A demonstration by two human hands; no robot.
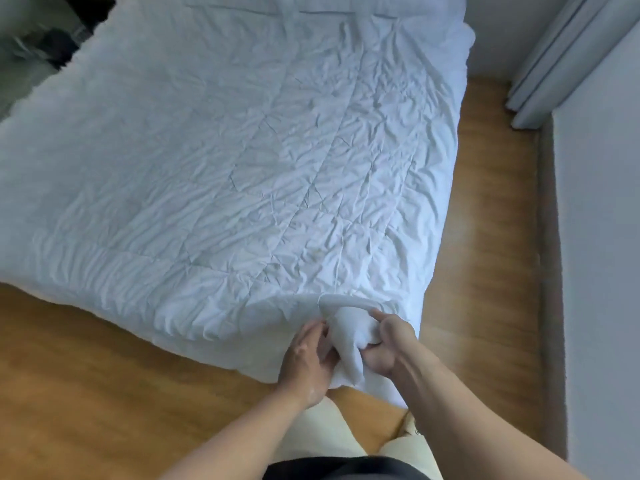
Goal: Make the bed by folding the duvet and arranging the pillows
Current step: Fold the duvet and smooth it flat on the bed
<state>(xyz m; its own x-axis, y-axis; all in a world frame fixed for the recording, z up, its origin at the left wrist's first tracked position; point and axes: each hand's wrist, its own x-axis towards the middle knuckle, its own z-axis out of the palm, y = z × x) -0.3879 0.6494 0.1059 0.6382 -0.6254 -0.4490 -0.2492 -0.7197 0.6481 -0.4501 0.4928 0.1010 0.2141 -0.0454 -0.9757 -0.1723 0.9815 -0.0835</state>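
A white quilted duvet [242, 161] lies spread flat and wrinkled over the whole bed. Its near right corner [349, 337] is bunched up at the foot of the bed. My left hand [308, 358] grips that bunched corner from the left. My right hand [388, 341] grips it from the right, thumb on top. At the far end, the edges of white pillows [332, 5] show at the head of the bed, mostly cut off by the frame.
Wooden floor [86, 375] runs along the foot and the right side of the bed. A white wall [599, 237] and pale curtains [554, 57] stand on the right. Dark blurred objects [45, 39] sit at the far left.
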